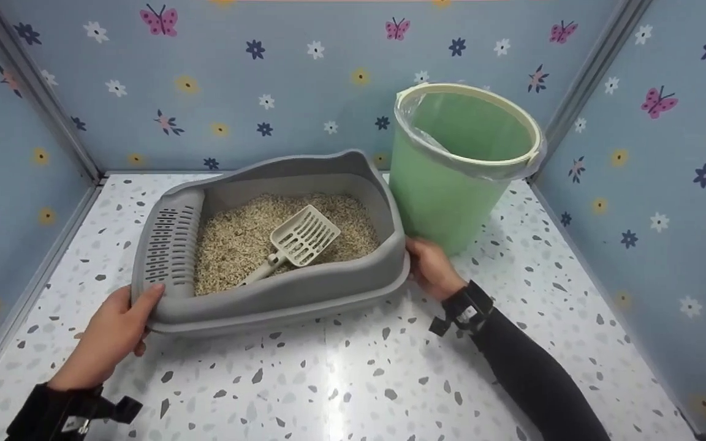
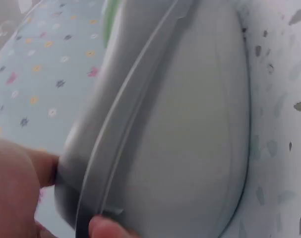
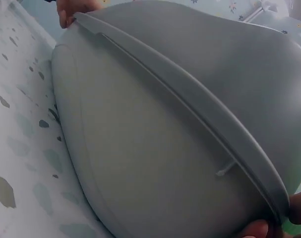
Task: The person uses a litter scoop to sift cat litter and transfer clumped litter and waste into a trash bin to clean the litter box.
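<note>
A grey litter box filled with grainy tan litter stands between both hands. My left hand grips its left end, thumb on top beside the slotted step and fingers below the rim. At the opposite end my right hand holds the rim from the side; its fingertips are partly hidden under it. A beige slotted litter scoop lies on the litter, its handle towards the near left. Both wrist views show the pale lower base beneath the overhanging grey rim.
A light green bin with a clear liner folded over its cream rim stands behind the box's right end, close to my right hand. Blue flowered panels enclose the back and sides of the white speckled tabletop.
</note>
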Action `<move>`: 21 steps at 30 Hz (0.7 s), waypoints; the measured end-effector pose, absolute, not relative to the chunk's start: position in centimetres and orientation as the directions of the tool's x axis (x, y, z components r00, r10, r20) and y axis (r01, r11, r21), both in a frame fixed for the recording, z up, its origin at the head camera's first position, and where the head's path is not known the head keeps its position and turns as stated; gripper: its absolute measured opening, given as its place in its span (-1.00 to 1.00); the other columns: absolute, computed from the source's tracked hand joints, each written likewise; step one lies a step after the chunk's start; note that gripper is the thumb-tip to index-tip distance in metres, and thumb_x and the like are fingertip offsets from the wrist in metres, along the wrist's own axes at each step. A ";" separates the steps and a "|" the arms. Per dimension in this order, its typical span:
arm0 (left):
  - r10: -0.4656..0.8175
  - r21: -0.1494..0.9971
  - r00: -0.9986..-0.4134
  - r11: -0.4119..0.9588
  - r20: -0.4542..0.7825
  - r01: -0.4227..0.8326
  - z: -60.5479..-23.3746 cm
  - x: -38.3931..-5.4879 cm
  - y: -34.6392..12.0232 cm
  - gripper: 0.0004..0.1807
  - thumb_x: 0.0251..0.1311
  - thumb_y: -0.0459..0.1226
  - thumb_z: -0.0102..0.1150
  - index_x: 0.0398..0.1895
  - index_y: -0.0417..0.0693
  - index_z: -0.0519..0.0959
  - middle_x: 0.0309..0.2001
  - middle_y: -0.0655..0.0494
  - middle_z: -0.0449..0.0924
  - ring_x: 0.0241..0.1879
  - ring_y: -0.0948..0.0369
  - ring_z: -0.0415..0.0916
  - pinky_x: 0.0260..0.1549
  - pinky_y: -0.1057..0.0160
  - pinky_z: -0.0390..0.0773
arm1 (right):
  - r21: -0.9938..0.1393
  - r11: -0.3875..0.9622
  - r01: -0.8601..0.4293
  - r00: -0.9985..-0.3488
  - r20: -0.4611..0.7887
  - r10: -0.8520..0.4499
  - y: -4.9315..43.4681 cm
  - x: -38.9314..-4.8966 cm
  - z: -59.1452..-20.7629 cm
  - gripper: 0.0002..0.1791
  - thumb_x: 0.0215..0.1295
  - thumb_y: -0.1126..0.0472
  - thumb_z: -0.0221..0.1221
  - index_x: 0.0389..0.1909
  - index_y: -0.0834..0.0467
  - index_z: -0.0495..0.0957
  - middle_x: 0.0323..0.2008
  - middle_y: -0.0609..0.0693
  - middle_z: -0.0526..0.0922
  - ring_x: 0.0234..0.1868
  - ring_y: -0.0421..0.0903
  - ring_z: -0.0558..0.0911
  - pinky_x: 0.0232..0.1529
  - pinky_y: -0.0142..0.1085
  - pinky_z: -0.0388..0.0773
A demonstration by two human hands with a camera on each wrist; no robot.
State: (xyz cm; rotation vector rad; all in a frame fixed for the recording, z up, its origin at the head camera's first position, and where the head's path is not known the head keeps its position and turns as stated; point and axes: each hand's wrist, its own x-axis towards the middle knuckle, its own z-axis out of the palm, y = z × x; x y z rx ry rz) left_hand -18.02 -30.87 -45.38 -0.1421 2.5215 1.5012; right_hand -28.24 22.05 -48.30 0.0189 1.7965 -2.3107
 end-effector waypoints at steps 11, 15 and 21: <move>-0.085 0.872 -0.996 0.486 -0.014 -0.053 -46.9 -24.1 -34.8 -0.04 0.74 0.28 -0.27 0.70 -0.41 0.22 -0.22 -0.12 0.47 -0.53 0.19 0.47 -0.60 0.21 0.62 | -0.961 -0.125 0.248 -0.889 -0.174 -0.424 21.4 -22.5 -48.2 -0.73 0.77 0.15 0.04 -0.14 0.05 0.68 -0.39 -0.07 0.61 -0.45 -0.18 0.54 -0.46 -0.38 0.43; -0.153 0.883 -0.986 0.452 -0.064 -0.128 -47.0 -24.6 -34.5 -0.02 0.70 0.35 -0.36 0.46 -0.46 0.38 -0.28 -0.07 0.47 -0.50 0.15 0.54 -0.54 0.17 0.69 | -0.960 -0.127 0.250 -0.883 -0.172 -0.437 22.0 -24.1 -48.2 -0.70 0.78 0.10 0.05 -0.19 0.05 0.68 -0.36 -0.06 0.66 -0.39 -0.17 0.60 -0.41 -0.37 0.49; -0.107 0.893 -0.964 0.362 -0.244 -0.267 -47.0 -20.9 -31.5 -0.21 0.67 0.40 -0.44 0.00 -0.18 0.30 -0.42 0.01 0.46 -0.54 0.12 0.51 -0.60 0.08 0.69 | -0.940 -0.227 0.253 -0.934 -0.177 -0.309 22.8 -28.0 -48.3 -0.61 0.79 0.07 0.06 -0.34 0.10 0.61 -0.40 -0.04 0.59 -0.44 -0.16 0.53 -0.41 -0.38 0.45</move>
